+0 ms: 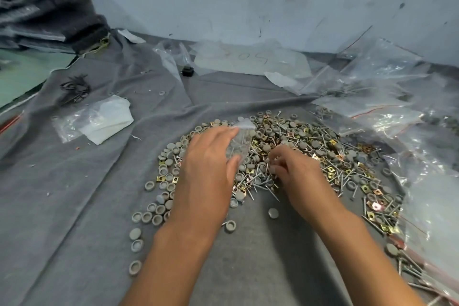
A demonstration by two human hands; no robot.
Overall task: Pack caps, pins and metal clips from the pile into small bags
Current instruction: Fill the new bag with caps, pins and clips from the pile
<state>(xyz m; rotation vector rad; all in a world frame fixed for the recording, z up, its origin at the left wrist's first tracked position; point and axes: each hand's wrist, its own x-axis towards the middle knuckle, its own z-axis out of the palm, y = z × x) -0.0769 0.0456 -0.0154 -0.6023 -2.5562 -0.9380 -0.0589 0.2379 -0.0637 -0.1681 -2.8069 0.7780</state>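
A wide pile (310, 146) of grey round caps, thin metal pins and yellow square metal clips lies on the grey cloth (74, 206). My left hand (208, 164) holds a small clear bag (239, 143) between thumb and fingers, just above the pile's left middle. My right hand (293, 169) has its fingers curled down into the pins and caps at the pile's centre, pinching small pieces; what exactly sits in the fingertips is hidden. Loose caps (149, 216) trail off the pile toward the lower left.
Several clear zip bags (387, 112), some filled, heap along the right side and back. A white-lined plastic bag (104, 119) and a clump of dark pins (74, 89) lie at left. Folded dark cloth (49, 12) is stacked at the far left against the wall.
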